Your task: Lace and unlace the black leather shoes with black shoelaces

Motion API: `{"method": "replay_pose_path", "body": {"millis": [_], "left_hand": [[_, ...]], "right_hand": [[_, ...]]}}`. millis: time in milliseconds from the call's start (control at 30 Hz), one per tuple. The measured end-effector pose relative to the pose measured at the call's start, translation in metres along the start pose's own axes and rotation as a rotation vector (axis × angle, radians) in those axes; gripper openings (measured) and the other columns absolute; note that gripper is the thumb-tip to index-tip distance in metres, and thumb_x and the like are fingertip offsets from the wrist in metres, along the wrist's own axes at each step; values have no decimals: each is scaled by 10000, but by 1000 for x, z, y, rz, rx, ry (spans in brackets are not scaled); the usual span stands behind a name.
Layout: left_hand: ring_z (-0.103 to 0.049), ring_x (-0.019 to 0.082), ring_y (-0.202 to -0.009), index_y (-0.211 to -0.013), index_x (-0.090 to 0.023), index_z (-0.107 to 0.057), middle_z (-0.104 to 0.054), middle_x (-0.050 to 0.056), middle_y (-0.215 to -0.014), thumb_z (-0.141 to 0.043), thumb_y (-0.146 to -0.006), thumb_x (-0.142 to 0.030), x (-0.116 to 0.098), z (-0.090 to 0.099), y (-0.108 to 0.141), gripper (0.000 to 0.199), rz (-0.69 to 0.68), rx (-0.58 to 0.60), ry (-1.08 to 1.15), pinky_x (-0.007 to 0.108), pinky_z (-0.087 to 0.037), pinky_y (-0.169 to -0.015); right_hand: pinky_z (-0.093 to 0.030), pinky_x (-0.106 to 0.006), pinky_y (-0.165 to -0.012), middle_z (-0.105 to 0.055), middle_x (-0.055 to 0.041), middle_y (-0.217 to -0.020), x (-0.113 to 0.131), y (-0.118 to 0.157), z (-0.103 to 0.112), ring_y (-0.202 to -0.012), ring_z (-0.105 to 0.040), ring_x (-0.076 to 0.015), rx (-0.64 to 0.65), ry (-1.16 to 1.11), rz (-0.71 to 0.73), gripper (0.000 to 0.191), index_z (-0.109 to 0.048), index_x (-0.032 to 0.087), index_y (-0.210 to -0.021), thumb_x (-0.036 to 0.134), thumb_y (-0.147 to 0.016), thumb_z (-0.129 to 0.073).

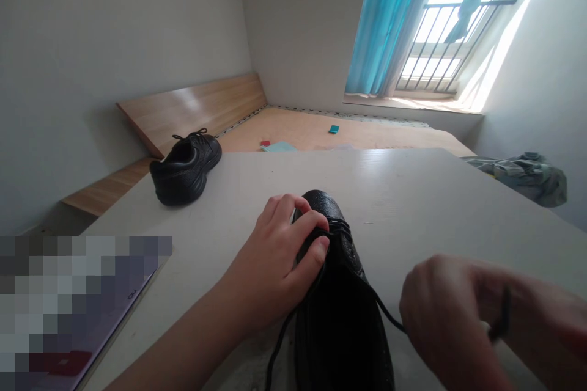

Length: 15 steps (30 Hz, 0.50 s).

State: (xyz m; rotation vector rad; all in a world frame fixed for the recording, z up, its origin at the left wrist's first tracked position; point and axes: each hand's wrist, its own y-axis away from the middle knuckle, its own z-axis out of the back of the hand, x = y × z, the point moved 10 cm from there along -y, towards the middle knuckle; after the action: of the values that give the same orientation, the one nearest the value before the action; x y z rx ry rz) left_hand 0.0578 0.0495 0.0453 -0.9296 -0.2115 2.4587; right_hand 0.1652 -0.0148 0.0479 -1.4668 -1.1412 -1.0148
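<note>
Black shoe (343, 299) sits sole-down on counter (413, 208), 6 o'clock, toe to 12. Left hand (291, 247): fingers curled over its lacing, can't tell if pinching. Right hand (447, 311), 4 o'clock: fingers closed on lace (387, 314). Second shoe (186, 171) at 10.

A purple flat item (121, 308), partly pixelated, lies at the near left of the white table (403, 195). Beyond the table, a peach-coloured mattress (389, 133) spreads beside a wooden headboard (197, 107), with a small teal piece (334, 129), a small red piece (265, 143) and a pale green item (280, 146) on it. A blue curtain (387, 18) hangs beside a barred window (435, 49), where a second curtain (468, 7) is knotted, and crumpled greyish cloth (527, 176) lies at the right.
</note>
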Motion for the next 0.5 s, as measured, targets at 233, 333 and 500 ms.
{"method": "replay_pose_path", "body": {"millis": [233, 333, 500], "left_hand": [[-453, 245, -1168, -900, -235, -637, -504, 57, -1133, -494, -933, -312, 6, -12, 0, 165, 89, 96, 414, 443, -354, -1068], [-417, 248, -1250, -848, -232, -651, -530, 55, -1120, -500, -944, -342, 2, -16, 4, 210, 122, 166, 632, 411, -333, -1096], [-504, 198, -1155, -781, -222, -676, -563, 32, -1045, -497, -965, -310, -2, -3, 4, 272, 84, 112, 987, 308, -375, -1043]], "right_hand": [[-430, -230, -627, -593, -16, -663, -20, 13, 48, -615, -539, -114, -488, 44, -62, 426, -689, 184, -1059, 556, -870, -607], [-381, -206, -581, -516, 13, -673, -20, 26, 86, -609, -461, -94, -822, 174, -41, 249, -668, 201, -991, 424, -887, -627], [-426, -247, -660, -537, -14, -828, -21, 28, 96, -743, -489, -127, -996, 591, -147, 186, -582, 199, -977, 371, -910, -597]]}}
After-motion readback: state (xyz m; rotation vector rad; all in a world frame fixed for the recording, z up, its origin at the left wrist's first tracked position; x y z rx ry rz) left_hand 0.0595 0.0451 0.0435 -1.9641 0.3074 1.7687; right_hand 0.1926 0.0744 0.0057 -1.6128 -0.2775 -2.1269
